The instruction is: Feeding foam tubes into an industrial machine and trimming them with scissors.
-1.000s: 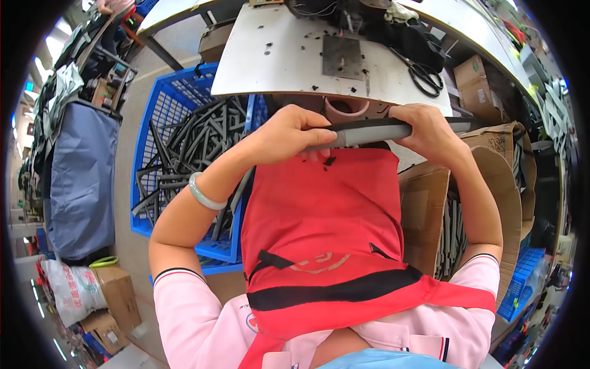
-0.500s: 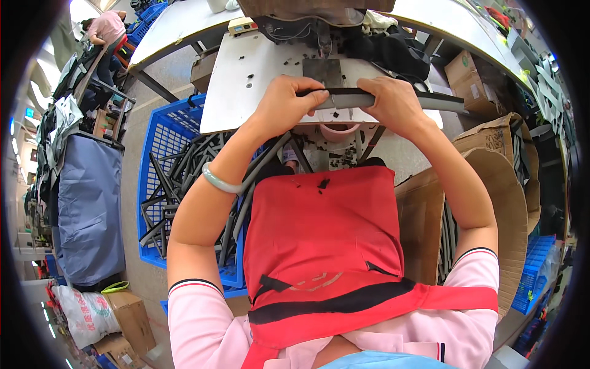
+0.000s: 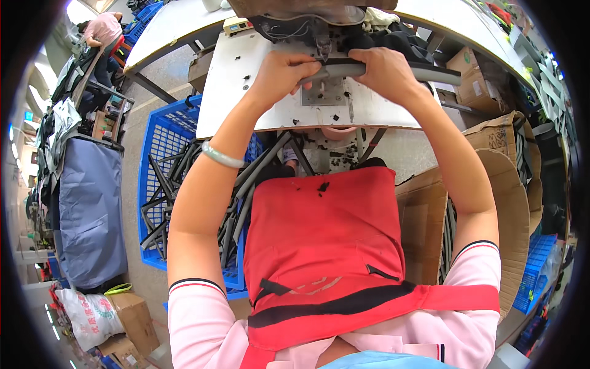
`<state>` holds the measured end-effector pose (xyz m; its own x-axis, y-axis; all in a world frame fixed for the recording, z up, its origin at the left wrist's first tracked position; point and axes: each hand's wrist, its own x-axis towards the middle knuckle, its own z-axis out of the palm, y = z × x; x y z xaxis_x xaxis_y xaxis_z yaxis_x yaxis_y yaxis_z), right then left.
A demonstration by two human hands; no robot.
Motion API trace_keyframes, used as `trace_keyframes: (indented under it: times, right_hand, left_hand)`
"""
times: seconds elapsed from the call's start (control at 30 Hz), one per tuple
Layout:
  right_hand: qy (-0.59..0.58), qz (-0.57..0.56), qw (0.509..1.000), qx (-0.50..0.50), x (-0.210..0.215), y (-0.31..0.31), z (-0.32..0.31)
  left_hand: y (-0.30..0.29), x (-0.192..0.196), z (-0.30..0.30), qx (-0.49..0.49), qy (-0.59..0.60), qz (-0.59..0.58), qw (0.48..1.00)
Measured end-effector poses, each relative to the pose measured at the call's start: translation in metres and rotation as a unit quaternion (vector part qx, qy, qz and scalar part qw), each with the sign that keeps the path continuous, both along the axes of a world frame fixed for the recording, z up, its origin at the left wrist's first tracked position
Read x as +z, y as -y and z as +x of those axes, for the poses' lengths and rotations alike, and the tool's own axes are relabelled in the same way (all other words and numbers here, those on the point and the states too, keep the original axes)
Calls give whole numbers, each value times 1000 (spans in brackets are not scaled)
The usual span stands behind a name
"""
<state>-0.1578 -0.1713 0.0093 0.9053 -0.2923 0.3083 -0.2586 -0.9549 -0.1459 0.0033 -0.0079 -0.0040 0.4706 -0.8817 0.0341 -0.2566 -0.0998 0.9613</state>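
Both hands hold a grey and black padded strip (image 3: 430, 75) up at the sewing machine (image 3: 307, 27), just under its needle area. My left hand (image 3: 284, 75) pinches the strip's left end between thumb and fingers. About a hand's width to the right, my right hand (image 3: 388, 72) grips it from above, and the far end sticks out past that hand. Beneath the strip, a metal plate (image 3: 324, 94) is set in the white table (image 3: 227, 98). Small black scraps (image 3: 335, 117) lie scattered over the tabletop.
A blue crate (image 3: 161, 132) full of similar strips stands at my left. Cardboard boxes (image 3: 501, 184) with more strips are at my right. Black cloth (image 3: 399, 40) lies beside the machine. Another person (image 3: 103, 31) bends over at the far left.
Both hands have moved away from me with the strip, bringing it up to the machine's needle area. More of the metal plate's near part now shows below the strip.
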Motion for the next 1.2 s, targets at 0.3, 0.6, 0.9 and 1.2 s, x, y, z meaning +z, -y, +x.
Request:
trace_keyframes:
  times: [0.3, 0.6, 0.9, 1.2]
  right_hand:
    - [14, 6, 1000, -26, -21, -41, -24]
    - [-3, 60, 978, 200, -153, -168, -20]
    - [-148, 178, 971, 62, 38, -74, -87]
    - [-80, 118, 987, 69, 21, -40, -76]
  left_hand:
    - [-23, -21, 16, 51, 205, -27, 977]
    - [-28, -17, -100, -107, 218, -81, 967]
    - [-117, -71, -87, -31, 160, -61, 985]
    - [-65, 6, -43, -72, -17, 23, 997]
